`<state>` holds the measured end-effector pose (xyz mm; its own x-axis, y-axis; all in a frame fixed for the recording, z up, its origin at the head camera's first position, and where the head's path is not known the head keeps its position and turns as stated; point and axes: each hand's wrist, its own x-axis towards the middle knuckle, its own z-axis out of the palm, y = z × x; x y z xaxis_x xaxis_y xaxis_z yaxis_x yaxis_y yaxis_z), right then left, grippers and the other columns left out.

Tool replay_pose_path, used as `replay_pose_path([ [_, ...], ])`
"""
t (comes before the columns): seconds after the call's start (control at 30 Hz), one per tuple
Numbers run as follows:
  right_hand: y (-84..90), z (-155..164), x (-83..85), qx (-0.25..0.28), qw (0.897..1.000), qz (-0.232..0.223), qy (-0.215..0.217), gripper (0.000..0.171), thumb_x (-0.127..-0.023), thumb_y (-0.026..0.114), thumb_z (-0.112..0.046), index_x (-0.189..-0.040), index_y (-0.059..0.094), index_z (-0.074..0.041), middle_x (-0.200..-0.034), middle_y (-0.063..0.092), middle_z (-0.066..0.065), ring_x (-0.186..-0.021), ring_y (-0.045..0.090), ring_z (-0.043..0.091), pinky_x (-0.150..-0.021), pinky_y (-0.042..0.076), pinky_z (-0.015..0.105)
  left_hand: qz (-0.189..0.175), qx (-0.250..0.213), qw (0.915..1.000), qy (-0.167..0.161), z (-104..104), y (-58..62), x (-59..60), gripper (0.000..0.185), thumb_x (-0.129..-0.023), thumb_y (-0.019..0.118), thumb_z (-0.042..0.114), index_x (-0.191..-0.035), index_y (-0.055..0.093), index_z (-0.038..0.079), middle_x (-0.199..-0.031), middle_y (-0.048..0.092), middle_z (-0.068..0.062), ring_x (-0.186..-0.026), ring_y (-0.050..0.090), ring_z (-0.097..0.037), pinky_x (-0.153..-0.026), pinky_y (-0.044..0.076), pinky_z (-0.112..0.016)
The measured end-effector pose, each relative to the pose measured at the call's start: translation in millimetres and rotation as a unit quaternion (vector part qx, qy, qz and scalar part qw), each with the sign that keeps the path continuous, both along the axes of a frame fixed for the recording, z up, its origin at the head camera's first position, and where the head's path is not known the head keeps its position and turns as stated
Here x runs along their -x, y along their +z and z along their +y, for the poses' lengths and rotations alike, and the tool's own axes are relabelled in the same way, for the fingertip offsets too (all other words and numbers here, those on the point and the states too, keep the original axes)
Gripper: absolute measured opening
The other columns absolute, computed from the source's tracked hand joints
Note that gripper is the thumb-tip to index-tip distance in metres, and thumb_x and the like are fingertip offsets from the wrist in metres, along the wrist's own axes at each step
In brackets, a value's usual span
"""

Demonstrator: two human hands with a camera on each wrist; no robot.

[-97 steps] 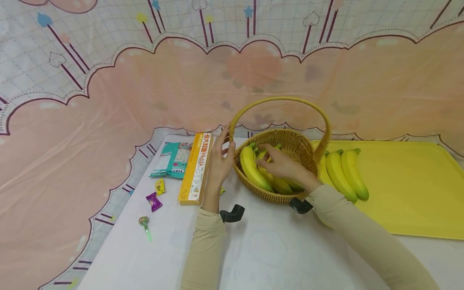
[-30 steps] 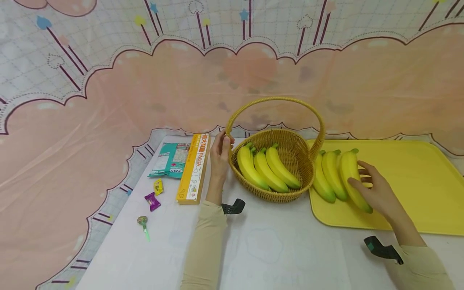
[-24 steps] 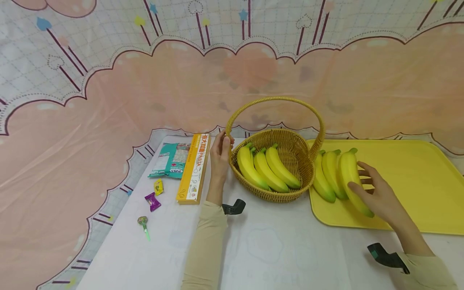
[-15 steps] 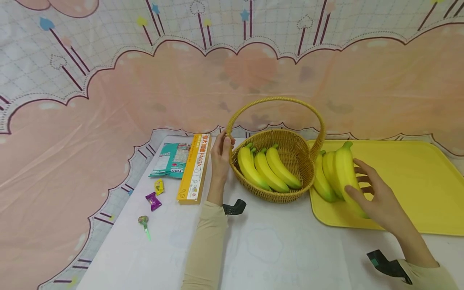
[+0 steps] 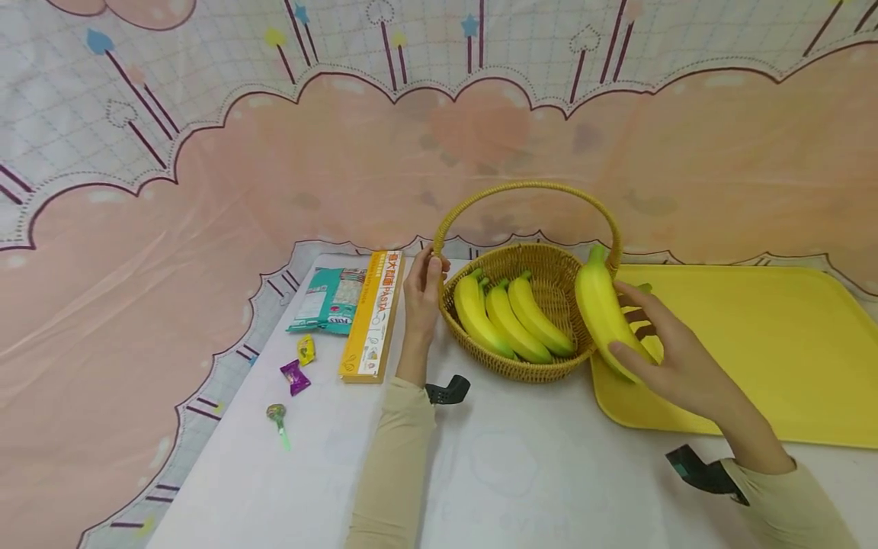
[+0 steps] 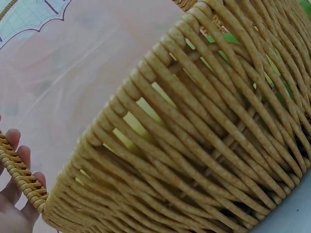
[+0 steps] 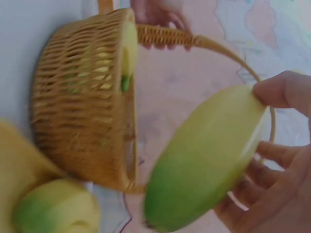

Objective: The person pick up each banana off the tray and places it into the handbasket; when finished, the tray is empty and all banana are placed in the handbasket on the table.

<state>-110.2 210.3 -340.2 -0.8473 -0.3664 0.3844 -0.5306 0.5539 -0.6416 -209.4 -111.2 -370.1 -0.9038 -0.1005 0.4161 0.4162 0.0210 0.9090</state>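
1. While the white surface (image 5: 521, 473) carries everything, the yellow tray (image 5: 768, 335) lies flat at its right, presumably serving as the place to lay fruit out.
2. Wicker basket (image 5: 507, 370): upright, close by the tray's left edge; contact between the two cannot be confirmed. Its handle (image 5: 535, 185) arches overhead from left to right.
3. Pasta box (image 5: 373, 320): flat, left of the basket, long side running away from the person. Teal bag (image 5: 318, 301) lies beside it, seemingly set aside.
4. Hands: well apart. Left hand (image 5: 421, 286) is wrapped around the left foot of the handle, by judgement to steady the basket. Right hand (image 5: 668, 358) is clamped on one banana, thumb on the near side and fingers on the far side, a hold that leaves its stem end free.
5. Held banana (image 5: 604, 309): raised at the basket's right rim. Stem points away from the person; long axis slants from far left to near right, green tip nearest the wrist. Right wrist view is blurred, so contact with the rim cannot be judged.
6. Basket bananas (image 5: 516, 328): at least three, side by side at the left, stems pointing away, roughly parallel; likely arranged to nest. Tray bananas (image 7: 58, 206) are mostly hidden; count uncertain.
7. Purple sweet (image 5: 295, 377), yellow sweet (image 5: 306, 349) and lollipop (image 5: 277, 414): loose at far left, untouched.
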Motion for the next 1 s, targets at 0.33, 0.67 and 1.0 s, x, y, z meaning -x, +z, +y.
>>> replay_pose_path([
  [0.33, 27.8, -35, 56.5, -0.061, 0.978, -0.194, 0.041, 0.077, -0.092, 0.06, -0.031, -0.152, 0.015, -0.013, -0.132, 0.045, 0.016, -0.117, 0.047, 0.03, -0.094, 0.046, 0.049, -0.008, -0.002, 1.0, -0.001, 0, -0.4, -0.1, 0.036, -0.101, 0.041, 0.017, -0.131, 0.048, -0.002, -0.106, 0.055, -0.031, -0.098, 0.053, -0.029, -0.092, 0.046, -0.035],
  [0.67, 19.2, -65, 106.0, -0.154, 0.956, -0.237, 0.076, 0.07, -0.091, 0.06, -0.031, -0.145, 0.029, 0.0, -0.13, 0.05, 0.018, -0.115, 0.05, 0.031, -0.097, 0.043, 0.047, 0.006, -0.002, 1.0, -0.002, 0, -0.3, 1.3, 0.035, -0.101, 0.041, 0.014, -0.129, 0.05, -0.004, -0.103, 0.055, -0.032, -0.096, 0.053, -0.03, -0.096, 0.043, -0.052],
  [1.0, 1.8, -101, 131.3, -0.225, 0.921, -0.31, 0.076, 0.074, -0.088, 0.059, -0.038, -0.145, 0.03, 0.001, -0.133, 0.052, 0.019, -0.113, 0.056, 0.028, -0.092, 0.05, 0.04, -0.001, -0.003, 1.0, 0.001, 0, -0.7, 1.4, 0.035, -0.101, 0.041, 0.015, -0.129, 0.05, -0.003, -0.103, 0.056, -0.03, -0.096, 0.053, -0.027, -0.092, 0.045, -0.037],
])
